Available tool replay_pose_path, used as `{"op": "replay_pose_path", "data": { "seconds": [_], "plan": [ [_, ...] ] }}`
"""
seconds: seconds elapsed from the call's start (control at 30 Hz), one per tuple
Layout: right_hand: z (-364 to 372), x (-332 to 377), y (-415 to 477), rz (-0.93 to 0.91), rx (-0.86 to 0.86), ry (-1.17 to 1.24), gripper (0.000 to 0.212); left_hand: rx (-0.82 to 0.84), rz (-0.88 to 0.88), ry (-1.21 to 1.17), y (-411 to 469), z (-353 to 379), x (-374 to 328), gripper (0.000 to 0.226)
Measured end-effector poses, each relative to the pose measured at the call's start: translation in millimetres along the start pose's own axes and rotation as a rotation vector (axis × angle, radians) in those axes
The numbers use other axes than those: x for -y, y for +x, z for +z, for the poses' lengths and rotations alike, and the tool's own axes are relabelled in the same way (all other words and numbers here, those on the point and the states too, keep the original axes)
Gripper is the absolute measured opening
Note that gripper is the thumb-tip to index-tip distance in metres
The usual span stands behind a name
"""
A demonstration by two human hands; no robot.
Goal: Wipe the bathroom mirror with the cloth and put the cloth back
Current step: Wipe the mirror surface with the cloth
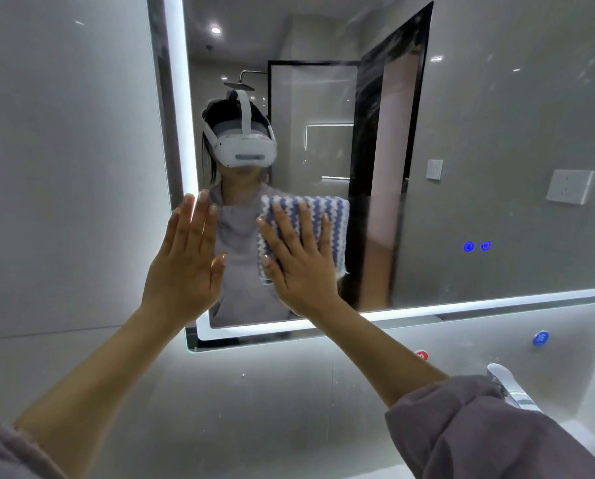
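The bathroom mirror (462,133) with a lit white border fills the upper right of the head view. My right hand (299,257) lies flat with fingers spread, pressing a blue-and-white zigzag cloth (330,219) against the lower left part of the glass. My left hand (185,257) is raised beside it near the mirror's left lit edge, palm forward, fingers straight and together, holding nothing. Faint smears show on the glass to the upper right.
A chrome faucet (510,385) sticks out at the lower right, partly behind my grey sleeve (479,433). Red (421,355) and blue (540,338) round marks sit on the wall under the mirror. Two blue touch buttons (477,246) glow on the glass. Grey tile wall lies to the left.
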State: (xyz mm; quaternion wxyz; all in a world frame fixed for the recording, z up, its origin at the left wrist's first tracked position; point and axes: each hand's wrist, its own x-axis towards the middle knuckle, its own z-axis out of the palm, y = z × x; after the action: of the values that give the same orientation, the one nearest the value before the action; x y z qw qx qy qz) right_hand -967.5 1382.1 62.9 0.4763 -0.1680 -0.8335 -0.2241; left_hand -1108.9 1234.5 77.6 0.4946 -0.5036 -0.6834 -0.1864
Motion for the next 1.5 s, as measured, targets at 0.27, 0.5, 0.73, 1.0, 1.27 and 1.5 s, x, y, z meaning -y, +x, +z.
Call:
{"op": "replay_pose_path", "data": {
  "seconds": [0.27,0.5,0.73,1.0,1.27,1.5],
  "plan": [
    [-1.7,0.1,10.2,-0.117,-0.042,-0.039,0.053,-0.003,-0.006,-0.029,0.1,-2.0,-2.3,0.064],
    [-7.2,-35.7,6.3,-0.125,-0.085,-0.059,0.059,0.008,0.008,0.010,-1.0,-2.0,-0.7,0.065],
    [-25.9,-124.7,-16.4,-0.075,-0.046,-0.168,0.061,0.002,0.020,0.050,-1.9,1.7,1.2,0.065],
    [-46.3,-207.2,-39.0,0.057,-0.025,-0.206,0.064,0.012,0.023,0.069,-1.1,1.0,0.6,0.066],
    [-50.7,-206.2,-38.2,0.255,-0.046,-0.108,0.065,0.015,0.008,0.069,-1.5,-0.2,-0.1,0.065],
    [-46.7,-174.1,-21.0,0.413,-0.114,-0.063,0.065,0.016,0.000,0.068,-1.3,1.6,-0.4,0.064]
  ]
}}
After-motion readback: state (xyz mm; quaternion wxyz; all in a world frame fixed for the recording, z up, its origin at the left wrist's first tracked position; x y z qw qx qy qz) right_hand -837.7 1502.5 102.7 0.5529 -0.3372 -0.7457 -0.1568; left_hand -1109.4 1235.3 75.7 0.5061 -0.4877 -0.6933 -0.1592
